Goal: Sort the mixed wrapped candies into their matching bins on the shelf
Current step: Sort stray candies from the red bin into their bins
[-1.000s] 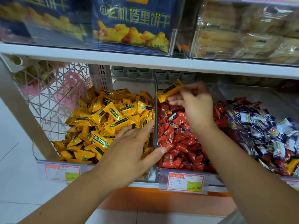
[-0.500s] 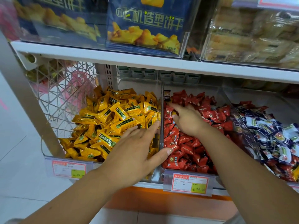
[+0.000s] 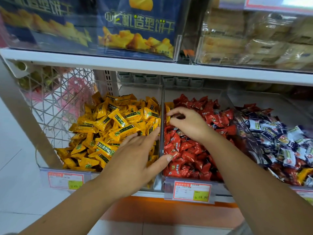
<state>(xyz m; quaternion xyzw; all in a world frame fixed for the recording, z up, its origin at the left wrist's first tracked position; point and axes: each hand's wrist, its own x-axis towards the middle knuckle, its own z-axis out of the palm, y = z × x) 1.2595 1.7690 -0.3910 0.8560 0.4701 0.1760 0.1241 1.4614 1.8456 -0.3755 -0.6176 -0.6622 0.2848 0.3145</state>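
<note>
My right hand [image 3: 189, 123] pinches a stray yellow candy [image 3: 168, 108] at the red bin's [image 3: 193, 92] left edge; flat left hand [image 3: 133, 160] seemingly steadies the divider [image 3: 162, 99].

At 12 o'clock, the blue box [image 3: 135, 31] on the upper shelf carries large yellow-green characters, 飞机造型饼干, with a small circled character before them. At 5 o'clock, the price tag [image 3: 192, 192] under the red candies [image 3: 186, 150] shows "¥ 24" on its yellow patch — the digits after it are blurred. At 8 o'clock, the left price tag [image 3: 65, 180] shows "23" on yellow — the rest cannot be read. Green bands on the yellow candies [image 3: 118, 119] bear characters too small to read.
</note>
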